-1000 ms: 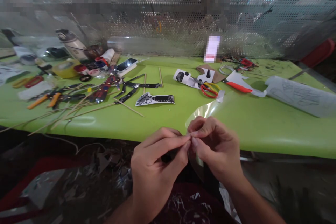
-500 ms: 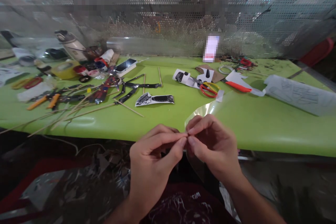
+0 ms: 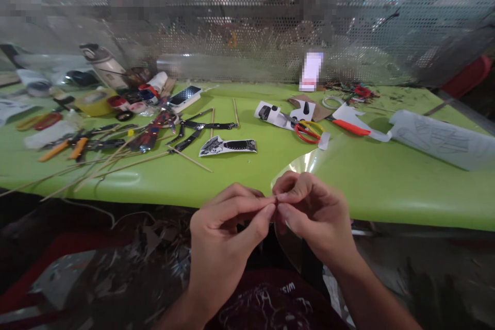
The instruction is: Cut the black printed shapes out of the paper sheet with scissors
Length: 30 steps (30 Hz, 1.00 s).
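My left hand (image 3: 224,232) and my right hand (image 3: 313,216) meet fingertip to fingertip just in front of the green table's (image 3: 247,180) near edge. Both pinch the edge of a clear, shiny plastic film sheet (image 3: 305,162) that curves up over the table and hangs down below my right hand. Thumb and forefinger of each hand are pressed together on the film. The exact spot they pinch is too small to make out.
On the table lie a black-and-white printed cut-out (image 3: 228,146), red-and-yellow scissors (image 3: 307,131), an orange-handled knife (image 3: 350,126), thin wooden sticks (image 3: 116,162), orange pliers (image 3: 64,148), a phone (image 3: 186,95), a bottle (image 3: 104,66) and a rolled drawing (image 3: 439,139). A perforated metal screen (image 3: 247,20) stands behind.
Both hands stay pinched together on the film; they have shifted slightly left and up, and the film now hangs a little lower under my right hand.
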### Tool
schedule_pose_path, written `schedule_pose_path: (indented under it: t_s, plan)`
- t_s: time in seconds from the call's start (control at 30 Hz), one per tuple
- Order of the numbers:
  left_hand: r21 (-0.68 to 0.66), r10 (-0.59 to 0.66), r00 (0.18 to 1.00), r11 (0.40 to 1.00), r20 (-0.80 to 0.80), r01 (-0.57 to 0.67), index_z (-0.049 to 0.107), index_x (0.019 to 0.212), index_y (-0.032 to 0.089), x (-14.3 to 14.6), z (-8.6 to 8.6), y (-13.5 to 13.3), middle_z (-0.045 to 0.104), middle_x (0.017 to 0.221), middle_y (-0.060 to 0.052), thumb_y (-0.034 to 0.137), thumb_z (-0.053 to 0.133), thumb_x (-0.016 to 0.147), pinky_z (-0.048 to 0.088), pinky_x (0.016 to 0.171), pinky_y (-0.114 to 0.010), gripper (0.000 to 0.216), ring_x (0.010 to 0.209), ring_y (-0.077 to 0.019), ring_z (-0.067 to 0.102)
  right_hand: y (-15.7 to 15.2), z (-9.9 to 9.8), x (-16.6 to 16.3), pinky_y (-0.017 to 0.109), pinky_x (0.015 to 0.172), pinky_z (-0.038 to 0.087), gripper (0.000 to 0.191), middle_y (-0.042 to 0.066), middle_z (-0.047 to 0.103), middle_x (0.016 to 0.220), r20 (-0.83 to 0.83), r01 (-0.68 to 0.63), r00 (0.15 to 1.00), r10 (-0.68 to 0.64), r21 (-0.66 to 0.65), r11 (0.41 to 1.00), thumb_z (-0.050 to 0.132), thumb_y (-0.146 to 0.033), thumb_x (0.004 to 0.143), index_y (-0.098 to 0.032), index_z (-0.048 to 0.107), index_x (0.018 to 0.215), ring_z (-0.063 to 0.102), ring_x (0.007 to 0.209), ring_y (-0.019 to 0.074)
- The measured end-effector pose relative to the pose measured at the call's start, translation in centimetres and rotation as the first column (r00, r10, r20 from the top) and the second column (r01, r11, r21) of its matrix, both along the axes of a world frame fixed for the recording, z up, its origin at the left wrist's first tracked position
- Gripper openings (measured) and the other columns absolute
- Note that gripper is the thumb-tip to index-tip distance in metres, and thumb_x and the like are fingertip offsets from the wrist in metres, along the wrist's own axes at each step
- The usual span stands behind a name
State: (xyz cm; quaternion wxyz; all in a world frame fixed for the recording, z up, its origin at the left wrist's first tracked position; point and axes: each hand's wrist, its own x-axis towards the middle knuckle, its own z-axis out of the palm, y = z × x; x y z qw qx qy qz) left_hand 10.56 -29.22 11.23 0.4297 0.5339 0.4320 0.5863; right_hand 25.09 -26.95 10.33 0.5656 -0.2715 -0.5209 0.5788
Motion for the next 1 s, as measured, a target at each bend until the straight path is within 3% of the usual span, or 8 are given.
schedule_pose_path:
  t_s: [0.33,0.53,0.73,1.0]
  plan:
    - [-0.021,-0.012,1.0,1.0,0.025,0.012,0.08,0.085,0.028,-0.04,-0.02,0.0,0.067,0.078,-0.001,0.006,0.071,0.081,0.054,0.06,-0.02,0.024,0.08,-0.0147,0.065,-0.02,0.17,-0.2,0.022,0.047,0.047,0.012,0.001,0.06,0.081,0.029,0.037,0.999,-0.037,0.002,0.999,0.069,-0.012,0.082,-0.021,0.063,0.077,0.055,0.061,0.0104]
    - [-0.018,-0.019,0.999,1.0,0.046,0.019,0.08,0.087,0.031,0.01,-0.16,0.02,0.067,0.079,0.001,0.005,0.07,0.083,0.054,0.065,-0.019,0.028,0.081,-0.0128,0.064,-0.37,0.08,-0.55,0.021,0.046,0.043,0.016,0.003,0.061,0.082,0.046,0.114,0.992,-0.118,0.081,0.99,0.065,-0.006,0.081,-0.022,0.065,0.081,0.056,0.067,0.0122]
    - [-0.011,-0.003,1.0,1.0,0.028,0.003,0.08,0.088,0.031,-0.03,-0.12,-0.09,0.067,0.078,0.001,0.006,0.072,0.081,0.053,0.065,-0.018,0.027,0.08,-0.0119,0.063,-0.25,0.17,-0.9,0.027,0.059,0.047,0.022,0.001,0.061,0.081,0.06,0.14,0.986,-0.154,0.192,0.971,0.062,-0.002,0.08,-0.023,0.067,0.083,0.057,0.073,0.0142]
    - [-0.032,0.016,0.999,0.999,0.051,-0.015,0.08,0.086,0.028,0.01,-0.28,-0.09,0.069,0.079,0.0,0.006,0.071,0.082,0.052,0.062,-0.02,0.024,0.078,-0.0128,0.063,-0.24,0.28,-0.91,0.029,0.064,0.046,0.023,0.001,0.059,0.082,0.096,0.129,0.984,-0.153,0.219,0.967,0.06,-0.001,0.08,-0.023,0.066,0.084,0.056,0.075,0.0148]
